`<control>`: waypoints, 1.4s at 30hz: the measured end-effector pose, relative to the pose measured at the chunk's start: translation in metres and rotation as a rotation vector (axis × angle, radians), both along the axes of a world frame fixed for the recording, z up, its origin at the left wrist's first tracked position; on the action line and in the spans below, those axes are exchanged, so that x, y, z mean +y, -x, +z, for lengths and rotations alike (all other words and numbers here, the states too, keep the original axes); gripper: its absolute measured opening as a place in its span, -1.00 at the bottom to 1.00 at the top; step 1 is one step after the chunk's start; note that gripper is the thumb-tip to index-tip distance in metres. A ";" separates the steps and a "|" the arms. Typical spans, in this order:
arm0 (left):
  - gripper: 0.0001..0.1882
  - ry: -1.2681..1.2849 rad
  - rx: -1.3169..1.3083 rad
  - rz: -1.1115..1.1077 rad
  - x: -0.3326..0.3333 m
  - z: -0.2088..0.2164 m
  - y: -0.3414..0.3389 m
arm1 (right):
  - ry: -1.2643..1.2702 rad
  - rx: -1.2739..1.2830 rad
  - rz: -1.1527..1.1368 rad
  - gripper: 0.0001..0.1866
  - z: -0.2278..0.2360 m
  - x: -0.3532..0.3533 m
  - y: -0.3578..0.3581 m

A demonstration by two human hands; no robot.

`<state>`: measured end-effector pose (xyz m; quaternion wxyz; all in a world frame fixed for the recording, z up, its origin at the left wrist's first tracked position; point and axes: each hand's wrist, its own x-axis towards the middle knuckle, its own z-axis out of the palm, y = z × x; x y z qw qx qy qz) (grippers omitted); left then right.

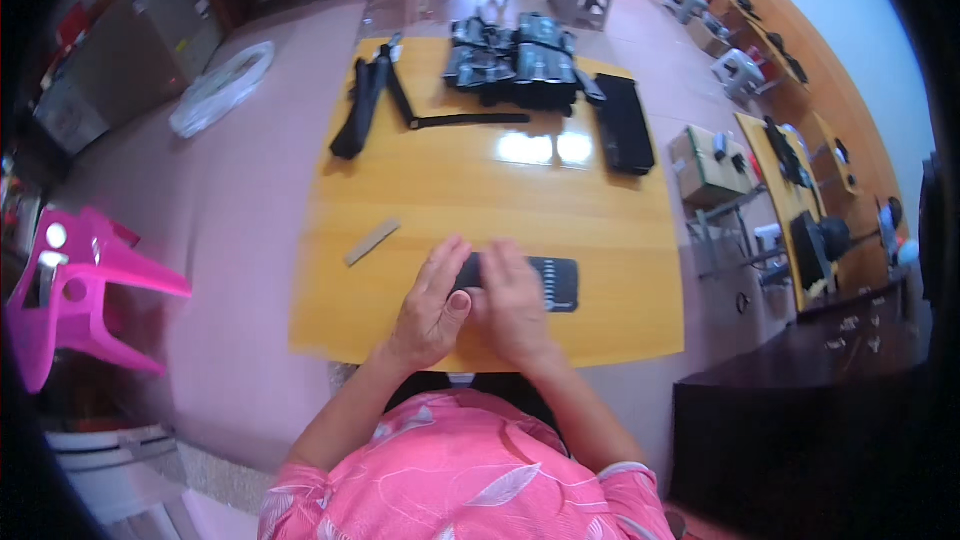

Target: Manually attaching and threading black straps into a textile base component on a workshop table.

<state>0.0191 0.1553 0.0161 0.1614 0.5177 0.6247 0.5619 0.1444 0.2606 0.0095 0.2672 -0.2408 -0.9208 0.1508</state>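
Note:
A flat black rectangular piece with a row of short white marks (562, 285) lies on the wooden table close to its near edge. My right hand (515, 300) rests across its left part, palm down with the fingers stretched forward, slightly blurred. Beside it, my left hand (428, 312) stands on its edge at the piece's left end, fingers straight and thumb raised. The hands hide much of the black piece, and nothing shows gripped in either. Further left lies a narrow brown strip (373, 242), apart from both hands.
Black straps (365, 105) lie at the table's far left. A stack of bundled dark packs (515, 55) sits at the far middle, with a black flat case (624, 125) on its right. A pink stool (85, 290) stands left; a dark cabinet (800, 370) stands right.

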 end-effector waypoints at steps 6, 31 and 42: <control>-0.31 0.109 0.482 -0.117 0.024 -0.031 0.005 | 0.047 -0.250 -0.027 -0.32 -0.024 0.006 -0.016; -0.71 0.066 0.942 0.404 0.186 -0.037 0.141 | 1.719 1.304 0.452 -0.47 -0.034 0.091 -0.113; -0.91 0.106 1.140 0.135 0.125 0.008 0.094 | 0.878 0.716 0.095 -0.61 0.017 0.063 -0.092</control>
